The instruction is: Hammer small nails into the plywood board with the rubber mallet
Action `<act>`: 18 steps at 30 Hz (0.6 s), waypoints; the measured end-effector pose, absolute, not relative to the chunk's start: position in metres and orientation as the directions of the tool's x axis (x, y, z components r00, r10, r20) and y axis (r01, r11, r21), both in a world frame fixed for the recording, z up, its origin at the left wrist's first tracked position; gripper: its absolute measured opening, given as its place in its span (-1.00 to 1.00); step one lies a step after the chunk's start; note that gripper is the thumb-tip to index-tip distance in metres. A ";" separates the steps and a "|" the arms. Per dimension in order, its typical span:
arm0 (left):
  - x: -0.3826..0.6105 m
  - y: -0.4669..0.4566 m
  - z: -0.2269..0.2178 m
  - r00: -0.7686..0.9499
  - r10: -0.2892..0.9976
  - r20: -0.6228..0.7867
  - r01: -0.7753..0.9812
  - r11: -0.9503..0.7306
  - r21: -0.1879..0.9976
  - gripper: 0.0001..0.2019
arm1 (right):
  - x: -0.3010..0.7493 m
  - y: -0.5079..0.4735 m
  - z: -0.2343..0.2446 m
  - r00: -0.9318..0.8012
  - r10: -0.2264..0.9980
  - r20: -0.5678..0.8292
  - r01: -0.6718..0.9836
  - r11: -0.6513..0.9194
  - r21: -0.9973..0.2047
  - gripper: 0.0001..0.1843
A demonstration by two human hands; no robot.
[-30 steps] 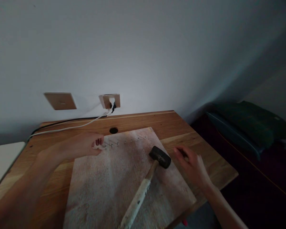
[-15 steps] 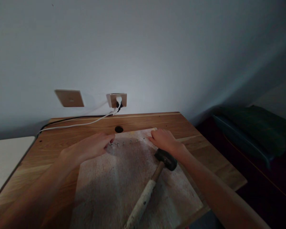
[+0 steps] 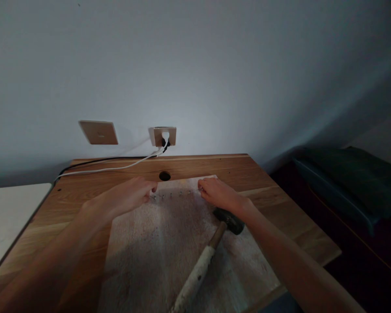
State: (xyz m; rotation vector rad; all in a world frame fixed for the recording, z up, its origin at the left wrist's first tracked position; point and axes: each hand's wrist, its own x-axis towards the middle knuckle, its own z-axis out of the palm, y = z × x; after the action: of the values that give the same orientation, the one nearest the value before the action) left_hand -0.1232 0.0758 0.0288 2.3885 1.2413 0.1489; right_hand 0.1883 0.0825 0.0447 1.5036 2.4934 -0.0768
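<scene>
A pale worn board [image 3: 163, 243] lies on a wooden desk [image 3: 267, 195]. A row of several small nails [image 3: 172, 195] stands along the board's far edge. My left hand [image 3: 130, 195] rests at the left end of that row, fingers curled, fingertips pinched near the first nails. My right hand [image 3: 217, 193] is at the right end of the row, fingers closed low on the board; what they pinch is too small to see. A mallet [image 3: 211, 248] with a black head and a pale handle lies on the board, under my right forearm.
A round cable hole [image 3: 164, 176] is in the desk behind the board. White and black cables [image 3: 117, 165] run to a wall socket [image 3: 164, 135]; a second wall plate [image 3: 98, 132] is to its left. A white surface [image 3: 9, 208] adjoins the desk on the left. Dark cushions [image 3: 345, 178] lie at the right.
My right hand came from the desk right of the mallet across to the right end of the nail row. My left hand shifted slightly right along the row.
</scene>
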 end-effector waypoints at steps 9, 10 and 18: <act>-0.125 0.074 0.028 0.604 0.783 -0.145 0.755 -0.504 0.419 -0.80 | 0.182 0.085 0.043 -0.484 0.849 -0.211 0.858 0.508 0.076 -0.77; -0.125 0.074 0.027 0.611 0.780 -0.139 0.750 -0.513 0.418 -0.77 | 0.182 0.085 0.044 -0.489 0.846 -0.211 0.854 0.514 0.080 -0.79; -0.118 0.076 0.030 0.581 0.810 -0.082 0.775 -0.519 0.361 -0.87 | 0.172 0.076 0.058 -0.535 0.825 -0.182 0.833 0.551 0.050 -0.76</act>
State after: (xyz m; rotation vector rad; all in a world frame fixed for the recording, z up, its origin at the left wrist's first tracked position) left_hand -0.1180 0.0758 0.0303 2.4557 1.2845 0.1364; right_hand 0.1721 0.0759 0.0585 1.4057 2.6007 -0.0629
